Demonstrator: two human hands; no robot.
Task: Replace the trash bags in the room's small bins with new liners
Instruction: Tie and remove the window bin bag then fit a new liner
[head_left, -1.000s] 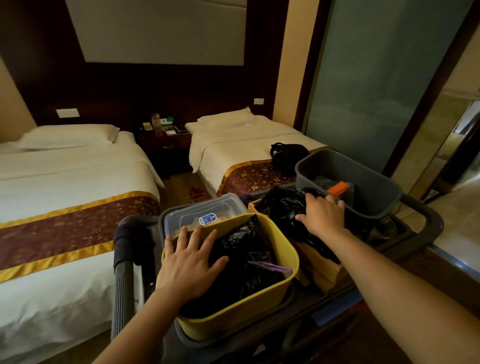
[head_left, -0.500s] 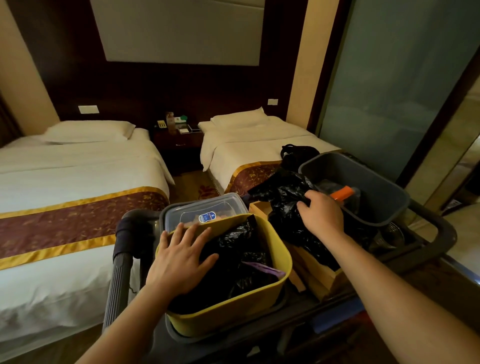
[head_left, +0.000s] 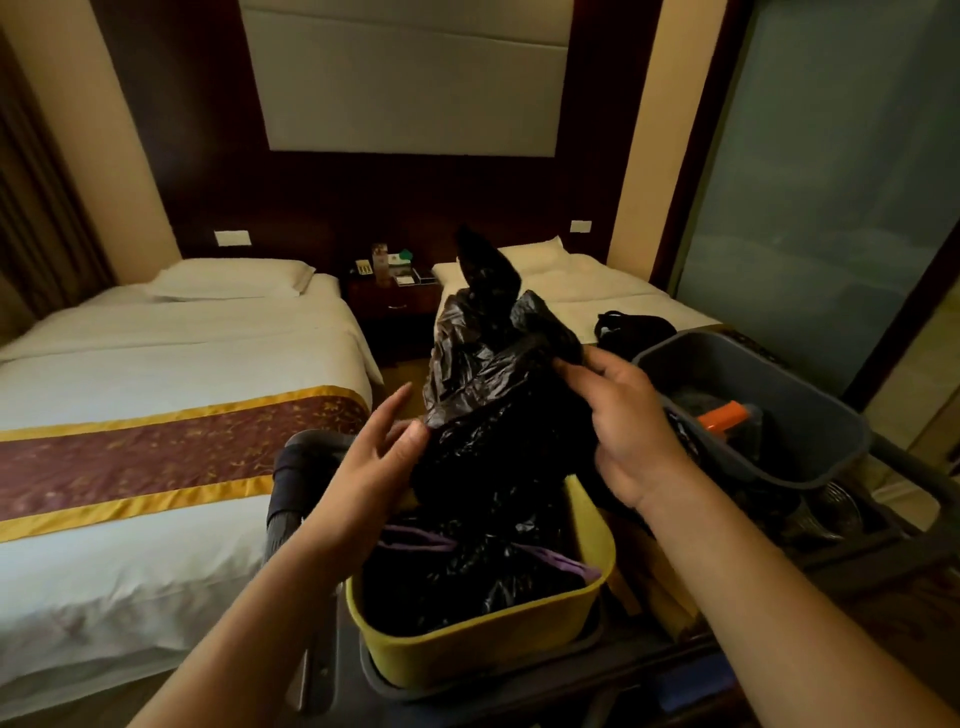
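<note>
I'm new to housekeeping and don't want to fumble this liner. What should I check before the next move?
1. Right hand grip on black bag: ok, fingers curled round a fold.
2. Left hand grip: cannot tell, thumb touches the bag's edge.
3. Bag opened out: not ok, crumpled.
4. Bag free of yellow bin: cannot tell, its bottom merges with dark plastic there.

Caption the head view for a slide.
Right hand grips a black bag over the yellow bin, left hand touching it.
</note>
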